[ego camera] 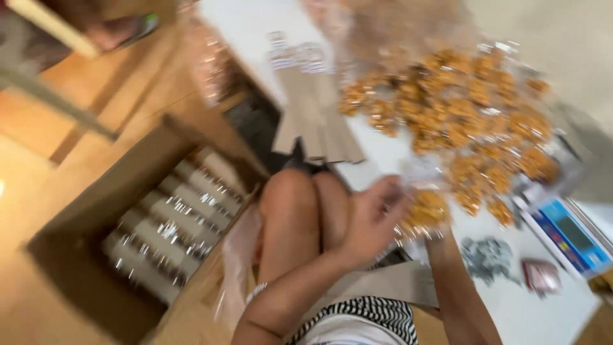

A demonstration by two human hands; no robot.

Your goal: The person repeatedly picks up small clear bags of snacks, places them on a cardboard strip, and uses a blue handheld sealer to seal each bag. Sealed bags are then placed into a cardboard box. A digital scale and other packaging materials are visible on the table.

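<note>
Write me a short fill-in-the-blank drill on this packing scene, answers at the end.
1. The left hand holds a clear packet of orange snacks above the white ____.
2. The cardboard box on the floor holds rows of filled ____.
3. The scale by the table's edge has a ____ face.
4. The flat paper bags lying on the table are ____ in colour.

Missing words: table; packets; blue; brown
</note>
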